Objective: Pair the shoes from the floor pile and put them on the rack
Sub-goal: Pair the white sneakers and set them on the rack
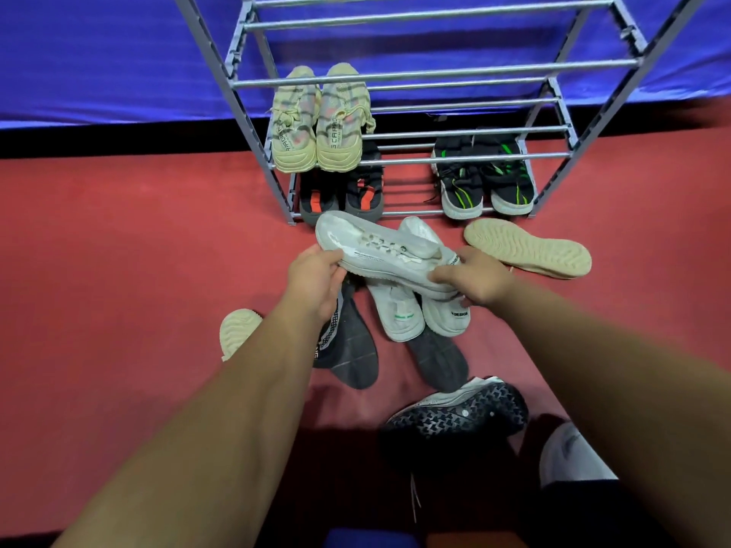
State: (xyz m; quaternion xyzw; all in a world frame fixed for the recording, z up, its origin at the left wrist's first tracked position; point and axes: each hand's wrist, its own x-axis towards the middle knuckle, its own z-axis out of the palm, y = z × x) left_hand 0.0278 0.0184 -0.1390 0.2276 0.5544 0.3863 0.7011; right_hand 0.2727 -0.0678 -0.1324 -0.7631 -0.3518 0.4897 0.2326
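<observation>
Bare forearms, no sleeves; left grip (pixel 316 280), right grip (pixel 476 280).

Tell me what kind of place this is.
Probably an indoor staged work area, not a lived-in home: a metal shoe rack stands against a blue fabric backdrop on red floor covering.

A metal rack (pixel 395 79) stands on the floor (pixel 118 251) against a wall. One pair of shoes (pixel 320 120) sits on a middle shelf at the left. Below it, two more pairs sit on the lowest shelf, one at the left (pixel 342 191) and one at the right (pixel 486 179). In front of the rack lies a loose pile of shoes (pixel 411 322). Both hands, left (pixel 316 280) and right (pixel 474 280), hold one shoe (pixel 379 251) sideways above the pile. An upturned shoe (pixel 528 249) lies to the right.
</observation>
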